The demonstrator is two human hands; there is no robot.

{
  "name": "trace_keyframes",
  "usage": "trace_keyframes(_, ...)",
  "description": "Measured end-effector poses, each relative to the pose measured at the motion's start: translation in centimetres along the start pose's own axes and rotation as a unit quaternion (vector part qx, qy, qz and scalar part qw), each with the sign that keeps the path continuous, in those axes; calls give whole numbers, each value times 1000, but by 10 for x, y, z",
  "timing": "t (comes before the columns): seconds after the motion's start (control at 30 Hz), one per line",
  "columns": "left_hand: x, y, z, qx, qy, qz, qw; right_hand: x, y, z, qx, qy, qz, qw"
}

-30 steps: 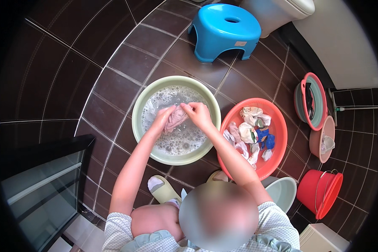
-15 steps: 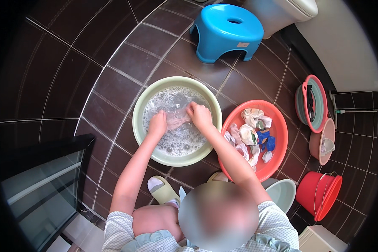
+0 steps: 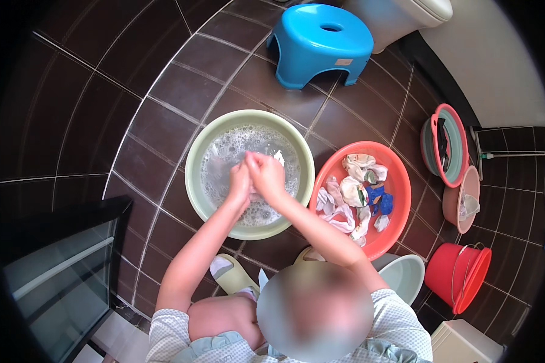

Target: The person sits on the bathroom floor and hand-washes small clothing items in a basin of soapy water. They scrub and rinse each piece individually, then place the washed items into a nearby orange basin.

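Observation:
Both my hands are closed and pressed together above a pale green basin (image 3: pixel 191 172) of soapy, bubbly water (image 3: pixel 221 158). My left hand (image 3: pixel 239 184) and my right hand (image 3: pixel 267 175) squeeze a thin pale pink cloth between them. Most of that cloth is hidden by my fingers. To the right of the basin stands an orange-red basin (image 3: pixel 398 225) holding crumpled small garments, among them a white one (image 3: pixel 353 191), a pink one (image 3: pixel 340 219) and a blue piece (image 3: pixel 376 195).
A blue plastic stool (image 3: pixel 321 42) stands beyond the green basin. At right are a collapsible basin (image 3: pixel 430 148), a pink basin (image 3: pixel 451 209), a red bucket (image 3: pixel 448 272) and a pale grey-green basin (image 3: pixel 406 275). A glass-panelled black frame (image 3: pixel 66 266) is at left.
My hands have come together from either side of the cloth, which was stretched between them. It is now bunched up and mostly covered by my fingers.

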State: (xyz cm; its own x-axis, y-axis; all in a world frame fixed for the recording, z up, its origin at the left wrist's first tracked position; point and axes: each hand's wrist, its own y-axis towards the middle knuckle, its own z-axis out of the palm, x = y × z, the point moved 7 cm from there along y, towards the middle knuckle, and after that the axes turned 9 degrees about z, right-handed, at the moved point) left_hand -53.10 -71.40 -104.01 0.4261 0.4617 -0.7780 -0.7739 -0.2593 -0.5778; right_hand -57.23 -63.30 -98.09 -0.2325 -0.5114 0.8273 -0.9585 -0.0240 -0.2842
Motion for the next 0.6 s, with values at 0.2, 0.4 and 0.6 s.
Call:
trace_keyframes(0.2,15,-18,-6,-21,29,-42,998,-9,4,7,4,-74,-5,997)
trace_keyframes(0.4,33,-13,-17,27,-43,-123,991,-6,-21,15,13,-75,-35,997)
trace_keyframes(0.6,40,-7,-21,111,-28,-157,981,-30,-2,31,195,41,19,980)
